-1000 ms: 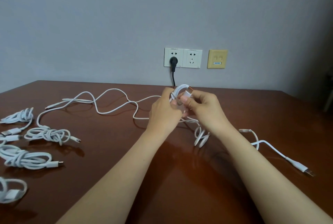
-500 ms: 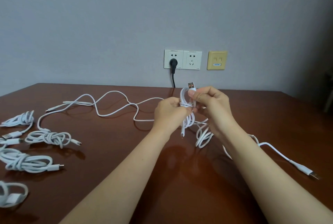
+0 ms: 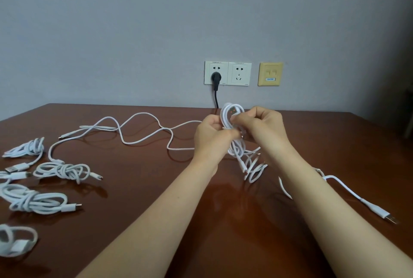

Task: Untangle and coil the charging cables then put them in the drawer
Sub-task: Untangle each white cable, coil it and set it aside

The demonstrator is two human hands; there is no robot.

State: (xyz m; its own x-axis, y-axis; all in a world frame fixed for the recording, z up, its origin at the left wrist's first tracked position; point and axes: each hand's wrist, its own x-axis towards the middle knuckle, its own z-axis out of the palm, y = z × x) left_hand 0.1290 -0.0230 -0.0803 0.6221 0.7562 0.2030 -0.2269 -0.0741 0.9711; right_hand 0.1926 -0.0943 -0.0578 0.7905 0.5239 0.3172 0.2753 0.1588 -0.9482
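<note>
Above the middle of the brown table (image 3: pixel 156 221), my left hand (image 3: pixel 211 135) grips a small coil of white charging cable (image 3: pixel 229 116). My right hand (image 3: pixel 260 125) pinches the same cable at the coil's top, where a USB plug shows. Loops of the cable hang below both hands (image 3: pixel 254 166). A long loose white cable (image 3: pixel 134 130) snakes across the table to the left. Another white cable with a USB plug (image 3: pixel 366 204) lies at the right. No drawer is in view.
Several coiled white cables lie along the left edge, among them one bundle (image 3: pixel 64 170) and another (image 3: pixel 38 202). On the wall behind are a double socket (image 3: pixel 228 73) with a black plug (image 3: pixel 215 77) and a yellow data plate (image 3: pixel 270 74).
The right hand has brought the plug end down and round against the coil, adding a loop. The left hand has kept its grip and risen slightly.
</note>
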